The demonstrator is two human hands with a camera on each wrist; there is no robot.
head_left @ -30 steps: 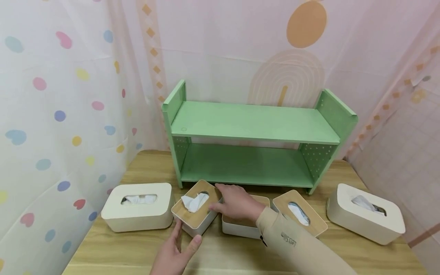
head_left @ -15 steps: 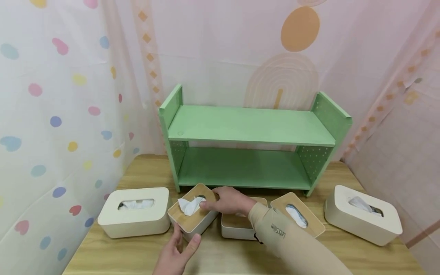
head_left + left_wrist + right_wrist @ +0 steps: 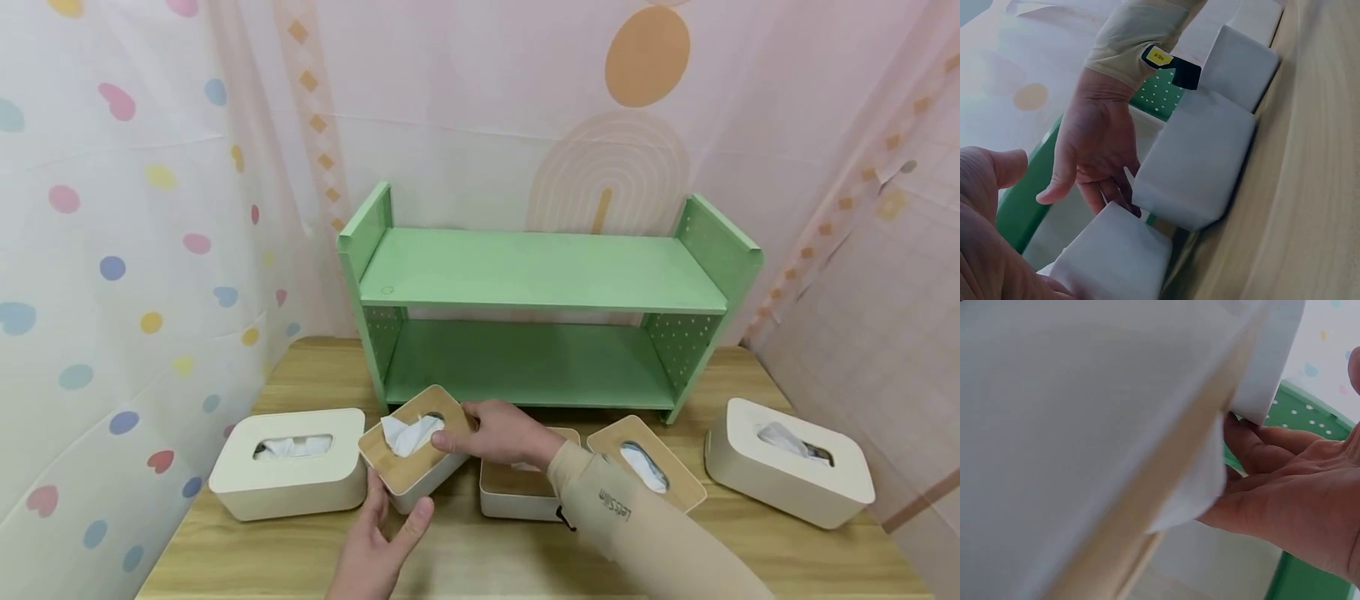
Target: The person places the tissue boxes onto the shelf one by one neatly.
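Front-left of shelf [image 3: 540, 271]: cream box [image 3: 300, 496]. Before shelf's left end: left hand [image 3: 375, 542], thumb spread clear, fingers against held box [image 3: 412, 470], probably supporting near side. Right hand [image 3: 498, 433] pinches far corner, thumb on lid, presumably for control. Before shelf's middle, right end: middle box [image 3: 521, 505], angled box [image 3: 678, 483]. Front-right of shelf: end box [image 3: 787, 479]. Row probably keeps all reachable.
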